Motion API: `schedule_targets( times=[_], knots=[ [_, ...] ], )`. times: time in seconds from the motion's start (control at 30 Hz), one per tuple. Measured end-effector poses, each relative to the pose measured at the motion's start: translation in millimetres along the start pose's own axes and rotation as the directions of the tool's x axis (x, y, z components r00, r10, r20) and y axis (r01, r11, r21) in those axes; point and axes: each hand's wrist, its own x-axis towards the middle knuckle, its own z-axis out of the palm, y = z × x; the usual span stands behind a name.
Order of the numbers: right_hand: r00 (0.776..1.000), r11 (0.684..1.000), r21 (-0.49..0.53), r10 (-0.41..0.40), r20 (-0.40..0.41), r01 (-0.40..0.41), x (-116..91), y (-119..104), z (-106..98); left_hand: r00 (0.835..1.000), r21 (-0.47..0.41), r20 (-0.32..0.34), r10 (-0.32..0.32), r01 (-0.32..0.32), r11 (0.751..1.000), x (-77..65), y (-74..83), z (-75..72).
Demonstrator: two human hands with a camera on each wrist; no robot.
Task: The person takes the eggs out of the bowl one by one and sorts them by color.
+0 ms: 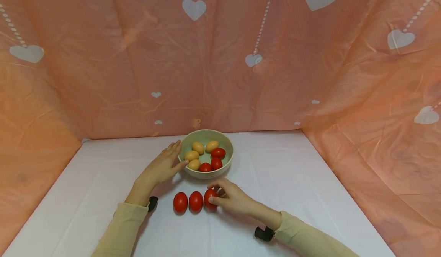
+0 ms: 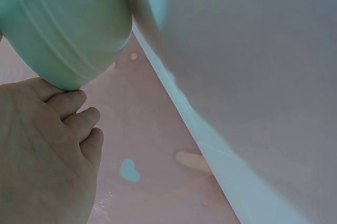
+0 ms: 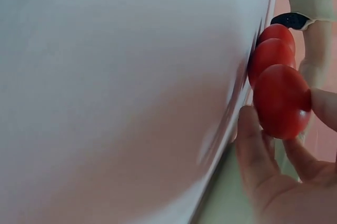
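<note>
My right hand (image 1: 234, 197) pinches a red egg (image 3: 281, 101) between thumb and fingers, at the right end of a short row on the table. Beside it stand two more red eggs, a middle one (image 1: 195, 202) and a left one (image 1: 180, 202). My left hand (image 1: 162, 167) rests against the left side of a pale green bowl (image 1: 206, 175), its fingers fairly straight along the outside and its thumb at the rim. From the left wrist view, the fingertips touch the bowl's wall (image 2: 68, 29). Inside the bowl lie several yellow eggs (image 1: 191, 156) and several red eggs (image 1: 218, 153).
A white cloth (image 1: 293, 180) covers the table. Behind the bowl and along both sides hangs an orange curtain (image 1: 220, 77) with pale hearts. Each wrist wears a black device, one by the left sleeve (image 1: 153, 203) and one by the right sleeve (image 1: 264, 234).
</note>
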Motion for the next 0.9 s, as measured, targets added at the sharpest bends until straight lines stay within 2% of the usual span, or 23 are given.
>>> schedule_targets(
  times=[0.3, 0.67, 0.9],
  knots=[
    [1.0, 0.995, -0.096, 0.021, 0.011, -0.019, 1.8, 4.3, 3.0, 1.0, -0.006, 0.004, -0.005, 0.005, 1.0, 0.1, 0.1, 0.1],
    [0.998, 0.992, -0.116, 0.058, 0.015, -0.056, 6.1, 3.8, 3.2, 1.0, 0.002, -0.003, -0.002, 0.002, 1.0, 0.5, -0.9, 1.4],
    [0.999, 0.992, -0.119, 0.051, 0.008, -0.05, 7.6, 3.0, 2.9, 1.0, 0.007, -0.018, 0.01, -0.01, 1.0, -0.9, 1.3, 0.9]
  ],
)
